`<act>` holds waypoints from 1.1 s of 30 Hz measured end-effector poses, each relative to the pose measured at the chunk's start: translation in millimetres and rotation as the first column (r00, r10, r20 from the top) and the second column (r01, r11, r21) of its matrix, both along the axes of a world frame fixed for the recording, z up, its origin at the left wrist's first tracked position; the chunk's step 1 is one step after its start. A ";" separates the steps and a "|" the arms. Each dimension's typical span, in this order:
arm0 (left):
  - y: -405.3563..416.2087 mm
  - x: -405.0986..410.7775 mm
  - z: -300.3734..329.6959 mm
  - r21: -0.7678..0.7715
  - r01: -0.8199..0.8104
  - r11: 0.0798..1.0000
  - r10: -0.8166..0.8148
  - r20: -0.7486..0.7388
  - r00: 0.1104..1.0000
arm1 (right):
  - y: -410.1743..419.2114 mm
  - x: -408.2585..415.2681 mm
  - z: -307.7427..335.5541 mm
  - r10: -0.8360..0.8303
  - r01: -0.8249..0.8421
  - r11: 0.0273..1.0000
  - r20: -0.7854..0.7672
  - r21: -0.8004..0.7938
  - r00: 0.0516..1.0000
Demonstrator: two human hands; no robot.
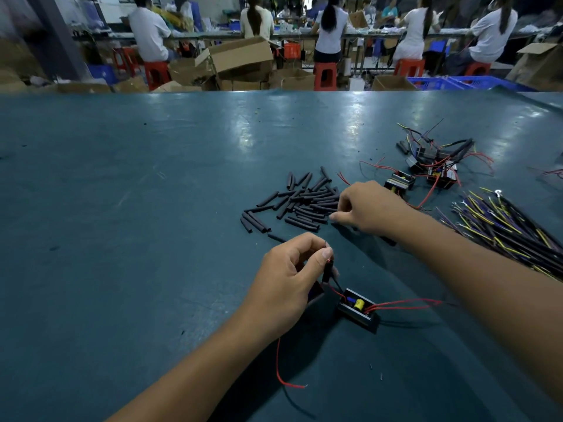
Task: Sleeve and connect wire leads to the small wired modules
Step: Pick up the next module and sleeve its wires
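- Module [357,309], a small black open-topped box with a yellow part and a blue part inside, lies on the blue-green desk [152,208] near the lower middle of the head view, at about 4 o'clock from the left hand [292,278] and just beside it.
- Red leads [405,303] run out of the module toward 3 o'clock and pass under the right forearm; a red and a black lead rise from its other end toward 11 o'clock into the left hand.
- Left hand has its fingers curled, thumb and forefinger pinching a short black sleeve [328,271] with the lead ends at the fingertips; a second dark, blue-faced piece shows under its palm, too hidden to tell what it is.
- A loose red wire [281,373] trails from under the left wrist toward 6 o'clock and curls on the desk.
- Right hand [370,208] reaches toward 12 o'clock from the left hand, knuckles up, fingers bent, with the fingertips at the 3 o'clock edge of the sleeve pile [297,202]; whether it grips a piece I cannot tell.
- The sleeve pile, many short black tubes, lies scattered on the desk just at 9 o'clock of the right hand.
- More wired modules [432,169] sit in a tangle at about 1 o'clock from the right hand.
- A bundle of wires [502,226], yellow, purple and black, some with ring terminals, lies at the 3 o'clock side of the desk beside the right forearm.
- Beyond the far edge sit people on red stools [325,75] among cardboard boxes [240,56].
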State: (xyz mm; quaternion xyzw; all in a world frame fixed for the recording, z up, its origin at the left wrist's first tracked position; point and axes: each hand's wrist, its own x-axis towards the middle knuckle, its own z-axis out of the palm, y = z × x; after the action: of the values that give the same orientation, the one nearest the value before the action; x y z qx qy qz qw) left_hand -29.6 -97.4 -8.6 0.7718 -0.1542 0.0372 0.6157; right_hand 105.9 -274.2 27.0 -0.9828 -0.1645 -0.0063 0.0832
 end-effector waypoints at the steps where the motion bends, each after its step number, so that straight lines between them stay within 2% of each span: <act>1: 0.4 0.4 -0.1 -0.001 0.002 1.000 -0.002 0.006 1.000 | 3.8 1.8 -1.2 -0.020 0.020 1.000 0.005 -0.024 1.000; 4: 1.1 0.8 -3.6 0.038 -0.009 0.999 0.008 0.031 0.999 | 12.1 5.6 -2.0 -0.038 0.037 0.998 -0.020 -0.053 0.999; 6: 1.6 1.3 -6.3 0.044 -0.009 0.999 0.008 0.032 0.999 | 11.6 4.5 0.2 -0.034 0.034 0.999 -0.070 -0.005 0.997; 8: 0.8 2.4 -7.4 0.046 -0.010 0.999 0.008 0.031 0.999 | 4.3 -1.6 7.0 -0.029 0.040 0.993 -0.097 0.111 0.995; 10: 0.5 3.2 -7.2 0.046 -0.016 0.999 0.014 0.038 0.999 | -5.2 -15.9 13.9 0.004 0.031 0.949 -0.112 0.312 0.994; 12: 1.2 4.3 -6.8 0.023 -0.013 1.000 0.012 0.035 0.999 | -12.9 -37.4 16.8 0.079 0.052 0.807 -0.195 0.589 0.978; 14: 2.1 4.0 -6.6 0.014 -0.010 1.000 0.009 0.033 0.999 | -16.7 -58.4 13.4 0.175 0.084 0.589 -0.229 0.804 0.958; 17: 2.4 3.4 -7.5 0.045 -0.019 0.999 0.017 0.042 0.999 | -16.7 -84.3 5.7 0.273 0.109 0.279 -0.188 0.954 0.943; 19: 2.1 2.7 -7.5 0.057 -0.022 0.998 0.019 0.056 0.998 | -14.9 -94.1 3.1 0.295 0.102 0.199 -0.158 0.975 0.942; 25: 1.9 2.8 -7.2 0.081 -0.023 0.996 0.014 0.102 0.995 | -4.9 -102.8 3.2 0.175 0.010 0.240 -0.054 0.971 0.983; 29: 0.8 2.4 -6.8 0.087 -0.019 0.996 0.010 0.106 0.994 | -4.2 -105.1 1.6 0.164 -0.025 0.268 -0.020 0.963 0.986; 33: 1.7 1.5 -6.5 0.093 -0.017 0.995 0.006 0.116 0.993 | -1.7 -107.0 1.2 0.178 -0.097 0.340 0.037 0.935 0.983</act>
State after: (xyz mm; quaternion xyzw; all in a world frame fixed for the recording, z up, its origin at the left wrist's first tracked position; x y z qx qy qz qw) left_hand -28.2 -95.7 -15.1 0.7974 -0.1865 0.0781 0.5685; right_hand -1.0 -276.0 28.2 -0.7429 -0.2106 -0.0567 0.6329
